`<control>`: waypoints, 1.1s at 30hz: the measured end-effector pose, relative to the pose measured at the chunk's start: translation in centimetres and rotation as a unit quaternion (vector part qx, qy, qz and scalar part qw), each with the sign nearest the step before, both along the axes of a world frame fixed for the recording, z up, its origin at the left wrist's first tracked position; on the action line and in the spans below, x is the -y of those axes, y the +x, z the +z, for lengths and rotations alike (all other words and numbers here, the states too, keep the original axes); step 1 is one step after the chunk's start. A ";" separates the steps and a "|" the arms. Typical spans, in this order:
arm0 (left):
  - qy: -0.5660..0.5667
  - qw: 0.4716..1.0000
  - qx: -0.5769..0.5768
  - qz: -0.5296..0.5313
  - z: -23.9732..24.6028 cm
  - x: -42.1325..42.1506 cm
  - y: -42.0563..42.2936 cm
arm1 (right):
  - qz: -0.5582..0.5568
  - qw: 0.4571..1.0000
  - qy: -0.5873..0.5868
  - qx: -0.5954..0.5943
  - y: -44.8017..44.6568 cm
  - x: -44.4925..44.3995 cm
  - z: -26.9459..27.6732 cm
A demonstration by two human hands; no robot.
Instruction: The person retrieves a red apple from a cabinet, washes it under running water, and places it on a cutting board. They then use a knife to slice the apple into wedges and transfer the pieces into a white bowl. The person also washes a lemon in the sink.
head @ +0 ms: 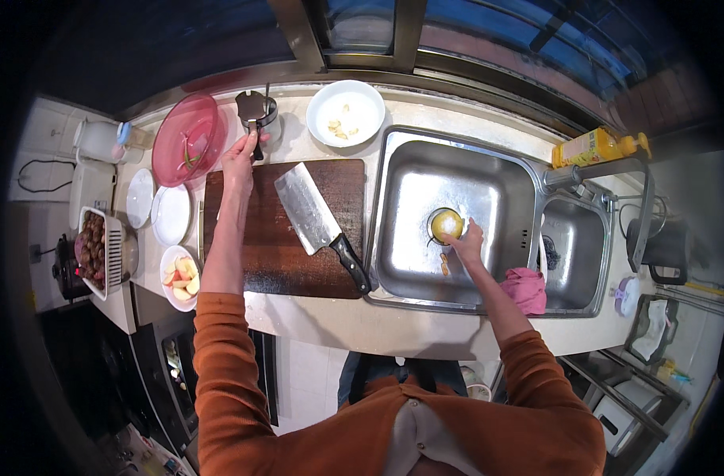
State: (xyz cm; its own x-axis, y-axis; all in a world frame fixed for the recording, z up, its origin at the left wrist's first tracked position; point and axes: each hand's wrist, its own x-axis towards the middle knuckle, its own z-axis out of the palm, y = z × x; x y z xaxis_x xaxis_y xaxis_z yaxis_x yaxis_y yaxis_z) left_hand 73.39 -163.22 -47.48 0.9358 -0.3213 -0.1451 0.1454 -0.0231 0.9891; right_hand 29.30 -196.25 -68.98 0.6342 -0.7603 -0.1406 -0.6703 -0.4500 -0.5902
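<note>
My left hand is closed on the black handle of a kitchen tool with a broad dark head, beside a clear cup behind the cutting board. My right hand reaches into the large sink basin, its fingers against a round yellow fruit or vegetable over the drain. Whether it grips this piece is unclear. Small tan pieces lie nearby in the basin. On the dark wooden cutting board rests a cleaver, its black handle towards the sink.
Behind the board stand a pink bowl and a white bowl holding pale pieces. Cut fruit fills a small bowl at the left, near white plates. A pink cloth hangs by the sink divider; the faucet and yellow bottle stand behind.
</note>
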 end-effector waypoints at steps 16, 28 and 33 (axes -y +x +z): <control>0.007 0.990 -0.101 -0.102 -2.8 -1.6 2.7 | -0.133 0.988 -0.022 -0.068 5.1 -4.0 -0.5; 0.051 0.984 0.153 0.077 4.9 2.7 -14.3 | 0.036 0.996 0.031 0.071 3.6 -2.2 12.1; 0.011 0.927 -0.343 -0.152 2.7 14.9 -29.9 | 0.150 0.978 0.081 0.123 2.0 -2.0 22.7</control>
